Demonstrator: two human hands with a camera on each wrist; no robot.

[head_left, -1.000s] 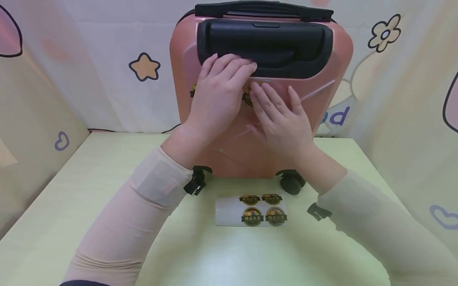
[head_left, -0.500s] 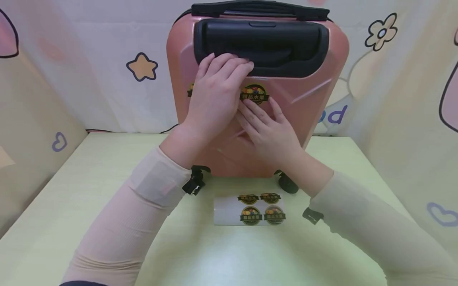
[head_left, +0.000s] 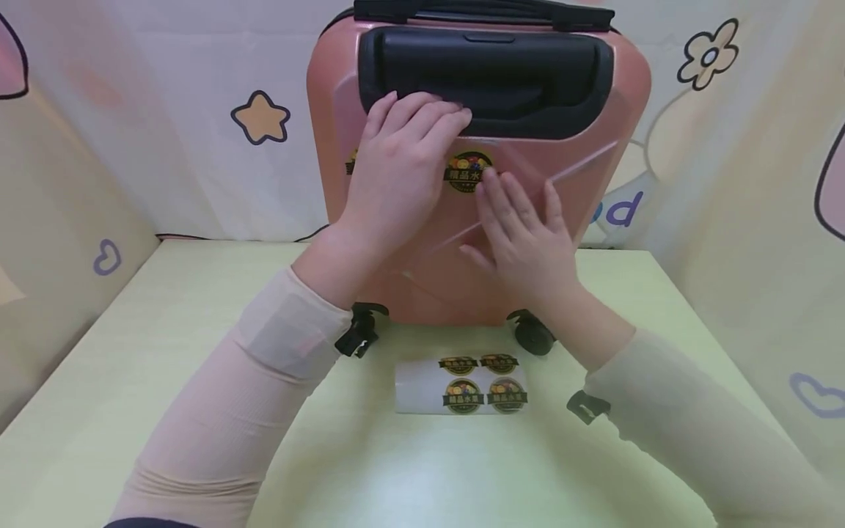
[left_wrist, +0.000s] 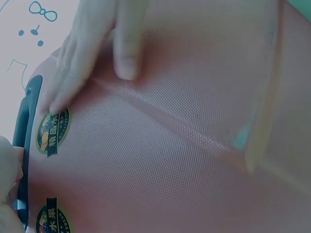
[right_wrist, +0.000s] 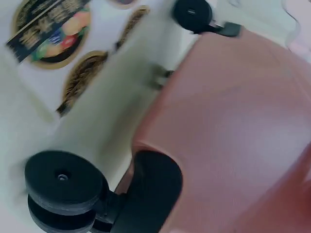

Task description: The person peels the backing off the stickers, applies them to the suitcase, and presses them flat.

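Observation:
A pink hard-shell suitcase (head_left: 422,293) stands upright, its black handle panel (head_left: 488,73) facing me. My left hand (head_left: 403,161) grips the lower edge of that panel, fingers bent over it. Below the panel is a round fruit sticker (head_left: 462,172) with a dark banner. Straight fingers of my right hand (head_left: 524,235) touch its right side, covering part of the banner. Another sticker (head_left: 350,162) on the shell is mostly hidden behind my left hand. The left wrist view shows both stickers, with my right fingertips (left_wrist: 56,104) at the edge of one.
On the pale table (head_left: 409,477), in front of the suitcase, lies a white sticker sheet (head_left: 419,389) with several round stickers at its right. Black wheels (head_left: 533,334) are under the suitcase. A patterned cloth (head_left: 178,132) hangs behind and at the sides.
My right fingers have slid from over the sticker to below it, then to its right side, leaving most of it visible. My left hand keeps its place on the handle panel.

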